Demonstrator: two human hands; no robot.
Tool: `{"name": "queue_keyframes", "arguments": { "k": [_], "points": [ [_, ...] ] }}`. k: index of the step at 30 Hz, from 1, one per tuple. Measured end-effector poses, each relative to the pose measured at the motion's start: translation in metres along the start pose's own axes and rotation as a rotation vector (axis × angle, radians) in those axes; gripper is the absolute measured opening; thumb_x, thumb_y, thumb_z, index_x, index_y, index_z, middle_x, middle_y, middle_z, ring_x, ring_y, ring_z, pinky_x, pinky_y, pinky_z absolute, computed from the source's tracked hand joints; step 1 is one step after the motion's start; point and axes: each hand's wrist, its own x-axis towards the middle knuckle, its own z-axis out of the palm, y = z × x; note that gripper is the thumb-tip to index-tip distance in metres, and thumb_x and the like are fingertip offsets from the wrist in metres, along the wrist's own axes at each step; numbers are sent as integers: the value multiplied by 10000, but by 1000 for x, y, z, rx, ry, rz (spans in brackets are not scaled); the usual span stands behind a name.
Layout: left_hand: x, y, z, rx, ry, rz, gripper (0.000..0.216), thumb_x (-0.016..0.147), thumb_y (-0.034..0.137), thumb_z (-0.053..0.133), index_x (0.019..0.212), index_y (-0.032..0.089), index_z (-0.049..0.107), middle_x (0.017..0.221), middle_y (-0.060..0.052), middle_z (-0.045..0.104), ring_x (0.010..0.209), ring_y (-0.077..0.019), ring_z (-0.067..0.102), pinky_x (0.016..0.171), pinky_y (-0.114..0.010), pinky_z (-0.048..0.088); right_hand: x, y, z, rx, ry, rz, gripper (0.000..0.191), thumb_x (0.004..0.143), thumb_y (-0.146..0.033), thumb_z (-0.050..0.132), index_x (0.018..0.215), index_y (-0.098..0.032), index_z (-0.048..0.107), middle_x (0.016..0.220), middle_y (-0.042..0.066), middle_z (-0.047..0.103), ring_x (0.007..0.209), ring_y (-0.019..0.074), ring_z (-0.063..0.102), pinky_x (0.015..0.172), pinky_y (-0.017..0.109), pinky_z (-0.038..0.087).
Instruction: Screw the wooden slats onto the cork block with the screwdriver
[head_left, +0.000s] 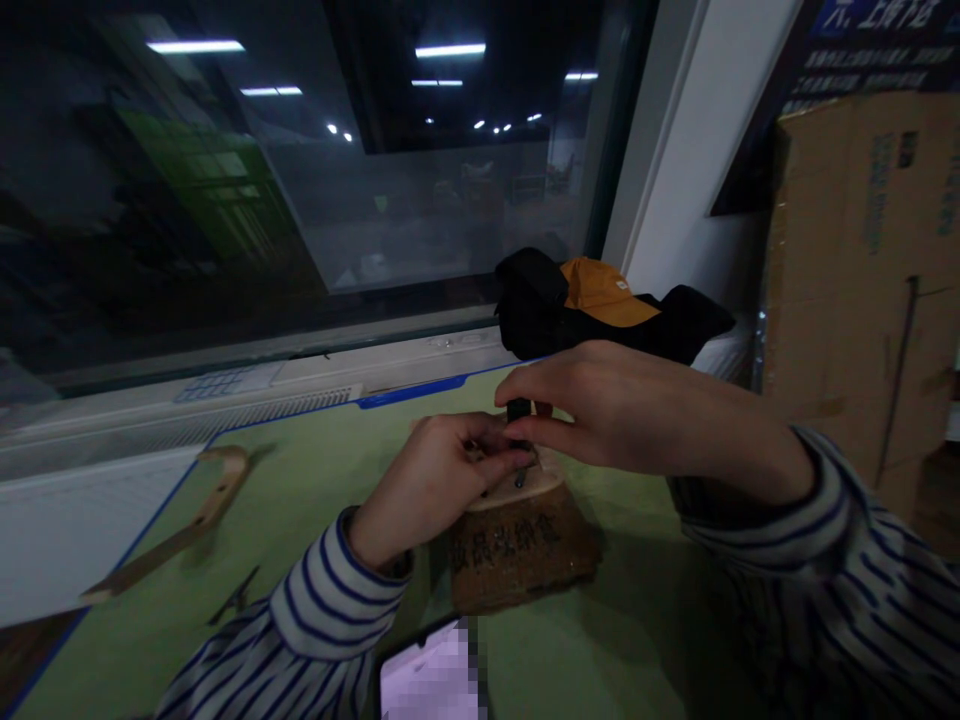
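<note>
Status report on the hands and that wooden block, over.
Over wooden block: right hand pinches small dark part; left hand alongside, grip unclear. Nearby, phone beside left sleeve.

a wooden block (517, 545) lies mid-mat (315, 480). the left hand (431, 480) and right hand (637, 410) meet above its far end at a small dark part (517, 412). a wooden strip (195, 510) lies well left of the block, and a phone (427, 675) lies just before it. behind, a cap (604, 290) rests on a bag (536, 310). a cardboard box (862, 270) stands to the right.
</note>
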Motion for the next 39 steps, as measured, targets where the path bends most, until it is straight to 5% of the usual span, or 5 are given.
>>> {"name": "queue_keyframes", "arguments": {
  "k": [5,13,20,30,39],
  "points": [
    [0,-3,-2,54,-24,-6,245,804,406,640,860,180,715,834,-15,735,780,-180,662,687,-270,502,-1,0,2,31,5,-50,224,910,-260,516,1112,-201,593,957,14,665,857,153,608,722,267,405],
    [-1,1,-4,20,-112,12,186,831,322,607,930,212,719,885,10,738,836,-176,651,711,-260,495,-2,1,0,23,-12,-35,120,904,-245,531,974,-195,615,807,-19,637,714,124,581,614,250,371],
    [-1,2,-2,34,-63,8,153,807,313,637,891,216,720,832,18,739,767,-155,653,645,-234,474,-1,1,0,23,-17,-20,123,908,-271,528,956,-192,610,782,-14,628,682,122,567,596,251,356],
    [0,3,-3,54,-46,6,184,804,343,636,818,180,719,760,3,725,718,-157,642,607,-233,459,-3,-2,1,57,-4,-34,216,907,-270,530,1103,-212,596,931,5,667,821,150,609,678,266,396],
    [-1,0,-2,-5,-127,-14,197,826,290,581,930,175,702,855,-20,730,791,-174,654,678,-263,487,-1,1,2,27,-18,-16,102,894,-260,548,948,-198,609,770,-20,627,679,123,574,584,248,359]
  ]
}}
